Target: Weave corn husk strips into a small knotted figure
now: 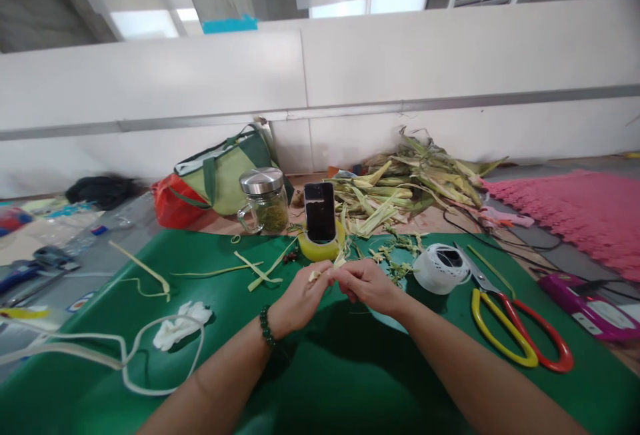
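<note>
My left hand [300,298], with a dark green bead bracelet [267,326] at its wrist, meets my right hand [369,284] above the green mat [320,368]. The fingers of both are pinched together on a small pale strip of corn husk [341,258], which sticks up between them; the fingers hide its lower part. Just beyond stands a phone [320,212], propped upright in a roll of yellow tape [323,250]. Beside my right hand lie small green woven husk pieces [400,268] on a pale plate, partly hidden by my forearm.
Scissors [505,315] with red and yellow handles lie right, near a white roll [440,268]. A glass mug [265,202], a green bag [220,175] and a heap of corn husks [415,175] stand behind. A white cord [125,355] loops around crumpled tissue [181,325] at left.
</note>
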A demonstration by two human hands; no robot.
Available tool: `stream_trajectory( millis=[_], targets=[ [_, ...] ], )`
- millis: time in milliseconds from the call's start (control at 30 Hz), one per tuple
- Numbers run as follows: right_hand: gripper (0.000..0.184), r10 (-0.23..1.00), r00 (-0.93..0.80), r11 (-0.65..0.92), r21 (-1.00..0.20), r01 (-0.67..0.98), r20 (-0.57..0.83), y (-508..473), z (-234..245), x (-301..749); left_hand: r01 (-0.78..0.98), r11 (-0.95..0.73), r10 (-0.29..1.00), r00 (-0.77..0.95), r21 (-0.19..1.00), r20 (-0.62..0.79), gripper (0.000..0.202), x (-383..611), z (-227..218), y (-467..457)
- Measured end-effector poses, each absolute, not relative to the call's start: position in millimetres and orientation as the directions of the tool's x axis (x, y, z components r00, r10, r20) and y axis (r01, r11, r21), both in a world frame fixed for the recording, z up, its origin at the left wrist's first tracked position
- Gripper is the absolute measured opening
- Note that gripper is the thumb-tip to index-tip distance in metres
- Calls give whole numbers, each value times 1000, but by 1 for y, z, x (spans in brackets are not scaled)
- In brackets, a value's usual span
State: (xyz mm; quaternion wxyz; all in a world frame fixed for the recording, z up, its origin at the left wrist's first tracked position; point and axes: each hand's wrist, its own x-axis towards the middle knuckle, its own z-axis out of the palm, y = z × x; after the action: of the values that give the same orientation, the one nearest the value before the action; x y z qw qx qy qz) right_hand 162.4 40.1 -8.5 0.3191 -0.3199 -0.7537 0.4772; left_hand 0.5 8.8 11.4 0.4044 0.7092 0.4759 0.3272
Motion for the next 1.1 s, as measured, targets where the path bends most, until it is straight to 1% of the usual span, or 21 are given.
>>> stream_trajectory(
  millis=[67,167,233,333,433,500,567,667,767,833,1000,1100],
  targets=[
    [51,790,-588,314,-938,146,172,39,-9,161,423,-291,921,366,858,132,38,1,12,7],
    [50,804,-559,308,-946,99,203,33,-7,160,417,-364,892,413,833,183,39,0,16,4],
    [50,824,-522,299,-952,66,223,28,-5,159,391,-366,882,434,844,182,39,-2,20,2],
    [51,836,-495,296,-954,42,238,24,-3,160,341,-306,887,441,889,136,37,-5,24,2],
    [52,820,-540,284,-954,95,191,26,-1,162,358,-274,895,434,893,101,37,-8,23,5],
    [53,795,-591,266,-953,143,133,31,-1,165,417,-308,901,417,855,121,36,-8,20,8],
    [54,789,-603,279,-944,175,121,36,-1,166,468,-365,896,411,805,167,36,-7,17,8],
    [56,794,-584,323,-931,172,168,40,-3,166,462,-445,856,471,767,213,34,-3,12,6],
    [55,780,-595,326,-938,122,194,40,-3,165,432,-460,832,516,776,206,36,0,11,3],
    [53,790,-566,347,-933,97,235,38,-2,166,427,-458,829,522,780,201,38,0,13,2],
    [50,809,-481,442,-889,118,338,32,2,169,414,-446,842,494,793,216,35,-4,19,0],
    [52,834,-448,417,-899,131,322,33,3,168,378,-382,873,446,843,195,34,-5,19,3]
  ],
)
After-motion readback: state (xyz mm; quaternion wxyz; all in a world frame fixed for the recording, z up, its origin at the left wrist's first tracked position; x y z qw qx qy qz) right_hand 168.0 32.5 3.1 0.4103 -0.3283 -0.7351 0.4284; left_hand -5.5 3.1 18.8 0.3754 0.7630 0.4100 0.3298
